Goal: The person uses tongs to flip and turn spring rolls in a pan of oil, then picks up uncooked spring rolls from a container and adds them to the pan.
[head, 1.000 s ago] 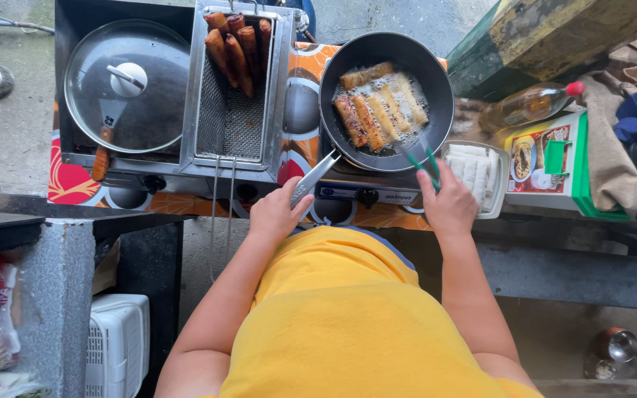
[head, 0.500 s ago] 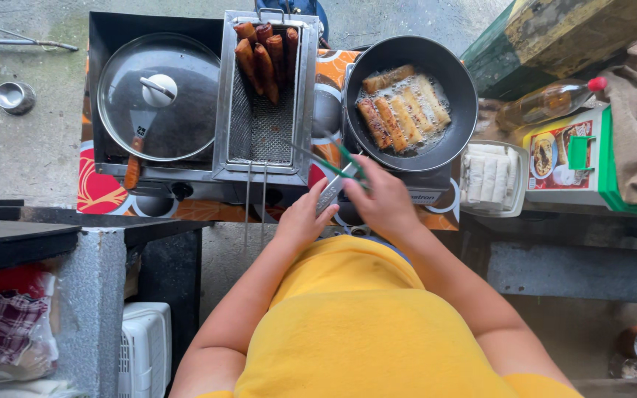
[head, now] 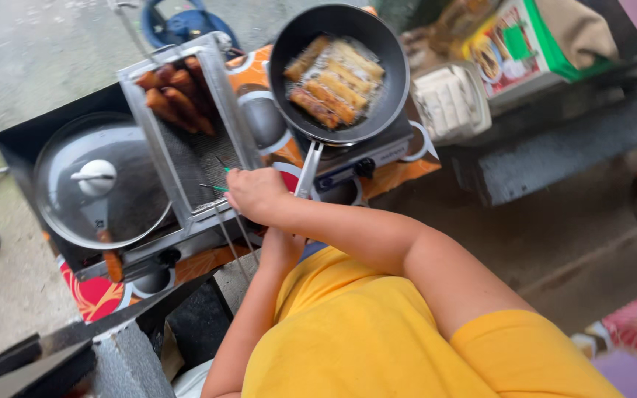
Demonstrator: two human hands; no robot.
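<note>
Right hand (head: 256,193) in closed grip on thin green-tipped tongs (head: 219,175) over rectangular metal draining basket (head: 204,158); left hand (head: 282,247) hidden beneath, grip undeterminable.

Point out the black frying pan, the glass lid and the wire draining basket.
Black frying pan (head: 392,103): head view, bare inner wall at right.
Glass lid (head: 97,177): head view, its white knob.
Wire draining basket (head: 204,158): head view, bare mesh floor below the fried rolls.

Desk (head: 399,173) under an orange patterned cloth (head: 256,70), carrying a black two-burner stove (head: 16,144), a single burner (head: 363,158) and a white container (head: 451,103).
</note>
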